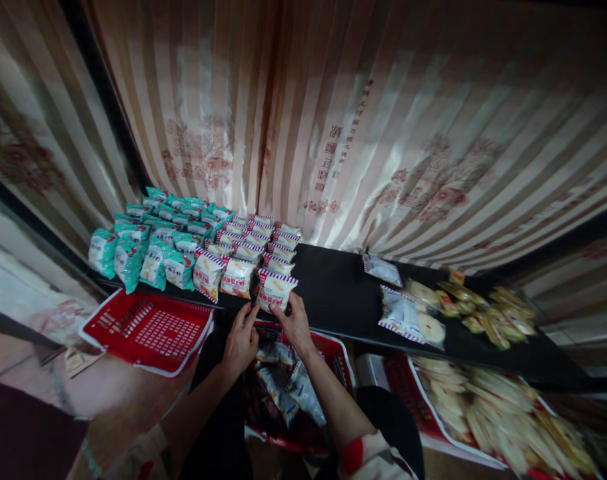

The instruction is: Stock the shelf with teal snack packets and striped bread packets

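Observation:
A white snack bag (pixel 278 289) with a red-and-blue striped edge and red lettering stands at the front edge of the black shelf (pixel 328 287). My right hand (pixel 296 327) has its thumb and fingers closed on the bag's lower right side. At its lower left corner, the fingers of my left hand (pixel 240 340) are drawn together against it; the exact grip is partly hidden. Similar striped bags (pixel 248 250) form rows just behind and to the left. Between my forearms, a red basket (pixel 346 363) holds several more wrapped packets (pixel 280 380).
Rows of teal snack bags (pixel 153 263) fill the shelf's left end. Farther right lie striped bags (pixel 400 313), round pale packets (pixel 430 328) and yellowish packets (pixel 498 320). A red basket (pixel 148 327) sits lower left; another, heaped with pale packets (pixel 498 407), lower right. Curtains (pixel 303 100) hang behind.

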A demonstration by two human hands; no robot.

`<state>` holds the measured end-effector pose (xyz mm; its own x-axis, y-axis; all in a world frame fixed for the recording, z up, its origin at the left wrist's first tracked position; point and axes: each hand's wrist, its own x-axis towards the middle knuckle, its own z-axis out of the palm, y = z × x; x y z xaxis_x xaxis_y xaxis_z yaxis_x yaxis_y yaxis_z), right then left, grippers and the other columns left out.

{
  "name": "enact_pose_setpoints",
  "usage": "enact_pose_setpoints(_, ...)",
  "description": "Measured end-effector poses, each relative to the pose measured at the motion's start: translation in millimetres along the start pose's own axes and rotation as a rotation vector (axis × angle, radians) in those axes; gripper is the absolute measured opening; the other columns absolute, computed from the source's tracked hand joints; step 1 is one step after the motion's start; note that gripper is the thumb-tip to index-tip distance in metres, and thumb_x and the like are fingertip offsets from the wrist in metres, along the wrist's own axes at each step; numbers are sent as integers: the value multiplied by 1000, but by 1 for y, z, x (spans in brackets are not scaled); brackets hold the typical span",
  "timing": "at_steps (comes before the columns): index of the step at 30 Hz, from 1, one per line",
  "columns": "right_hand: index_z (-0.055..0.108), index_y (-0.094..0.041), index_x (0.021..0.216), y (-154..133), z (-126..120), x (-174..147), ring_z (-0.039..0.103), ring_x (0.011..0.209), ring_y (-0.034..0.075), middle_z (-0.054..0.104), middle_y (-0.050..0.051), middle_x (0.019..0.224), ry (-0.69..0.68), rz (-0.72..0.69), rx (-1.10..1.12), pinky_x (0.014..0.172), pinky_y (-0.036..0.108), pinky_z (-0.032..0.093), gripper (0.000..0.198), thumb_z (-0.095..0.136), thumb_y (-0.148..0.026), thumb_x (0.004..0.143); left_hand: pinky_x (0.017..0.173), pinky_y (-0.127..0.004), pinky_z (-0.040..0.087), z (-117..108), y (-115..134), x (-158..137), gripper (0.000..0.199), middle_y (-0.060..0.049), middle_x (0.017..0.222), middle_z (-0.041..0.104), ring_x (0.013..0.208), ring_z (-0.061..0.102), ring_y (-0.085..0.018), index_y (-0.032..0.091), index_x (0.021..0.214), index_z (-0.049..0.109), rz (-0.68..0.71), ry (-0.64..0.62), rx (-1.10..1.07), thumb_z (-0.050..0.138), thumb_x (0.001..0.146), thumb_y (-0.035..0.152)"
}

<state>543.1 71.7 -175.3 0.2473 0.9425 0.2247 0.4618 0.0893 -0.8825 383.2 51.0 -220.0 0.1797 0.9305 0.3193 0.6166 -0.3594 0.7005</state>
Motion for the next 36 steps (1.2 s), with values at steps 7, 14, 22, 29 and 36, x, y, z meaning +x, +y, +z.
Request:
enact_pose_setpoints(7,59,-21,116,-3,8,-8,50,109,24,51,10,117,8,-19,40,92,36,44,47,64,-41,73,109,-37,35,-6,2,-1,58,-12,139,39,130,38,-21,18,139,32,6,17,4,37,81,10)
enact_pose_setpoints(14,56,-17,119,6,17,0,49,111,26,49,14,120,35,-25,-27,93,40,45,50,60,-41,76,107,-35,37,-6,-1,0,60,-10,137,39,128,41,-20,21,138,35,30,-19,25,40,80,10)
enact_pose_setpoints(22,56,-20,118,16,19,2,49,112,27,50,13,122,75,-78,-89,88,42,48,49,60,-45,76,105,-34,40,-2,-6,0,62,-10,136,38,126,44,-18,23,138,35,99,4,60,39,79,6)
enact_pose_setpoints(29,58,-17,115,18,21,2,46,116,28,49,16,125,96,-144,-185,95,45,43,51,58,-49,76,105,-35,41,-1,-8,-3,65,-8,137,39,127,43,-19,25,140,32,127,34,77,42,78,7)
enact_pose_setpoints(36,50,-10,123,15,22,7,47,116,31,52,20,122,111,-79,-204,98,47,40,65,56,-53,74,103,-35,43,0,-8,-3,63,-9,136,40,126,43,-21,24,139,37,131,26,98,44,78,8)
